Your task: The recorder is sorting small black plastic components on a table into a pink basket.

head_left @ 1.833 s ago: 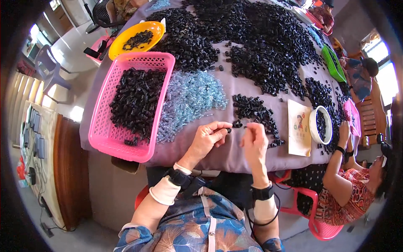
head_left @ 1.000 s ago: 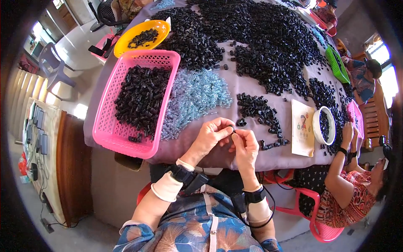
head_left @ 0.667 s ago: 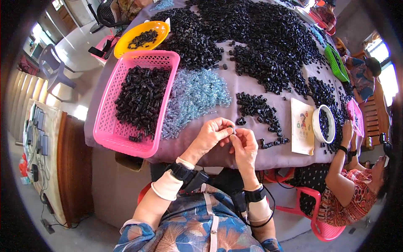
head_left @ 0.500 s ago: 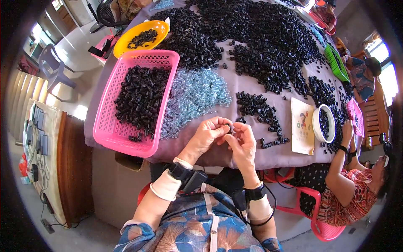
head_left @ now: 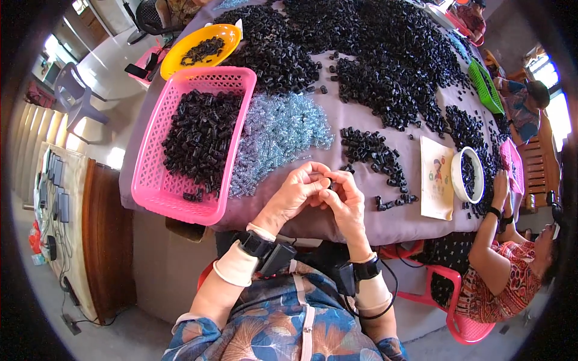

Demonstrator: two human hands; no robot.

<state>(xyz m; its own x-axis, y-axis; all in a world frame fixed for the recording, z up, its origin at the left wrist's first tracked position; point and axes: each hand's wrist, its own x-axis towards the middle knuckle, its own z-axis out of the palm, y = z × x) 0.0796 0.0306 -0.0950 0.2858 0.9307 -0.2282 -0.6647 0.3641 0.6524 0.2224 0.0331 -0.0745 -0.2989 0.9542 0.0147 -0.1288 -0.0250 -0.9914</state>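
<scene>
Close to the table's near edge, my left hand (head_left: pixel 294 195) and my right hand (head_left: pixel 347 197) meet with fingertips pinched together. A small black plastic piece (head_left: pixel 330 183) shows between them, mostly covered by the fingers. Just beyond my left hand spreads a heap of small clear bluish plastic pieces (head_left: pixel 283 129). A pink perforated basket (head_left: pixel 171 208) stands to its left, partly filled with short black tubular pieces (head_left: pixel 201 135). Ahead of my right hand lies a loose cluster of similar black pieces (head_left: pixel 376 153).
A large heap of black pieces (head_left: pixel 385 66) covers the table's far part. A yellow plate (head_left: pixel 171 63) sits behind the basket. To the right are a booklet (head_left: pixel 436 180), a white bowl (head_left: pixel 477 195) and a green basket (head_left: pixel 481 78). Another person (head_left: pixel 500 265) sits at the right.
My fingertips have drawn closer around the small black piece, which is now more covered. Both hands otherwise stay in nearly the same place; the view has shifted slightly.
</scene>
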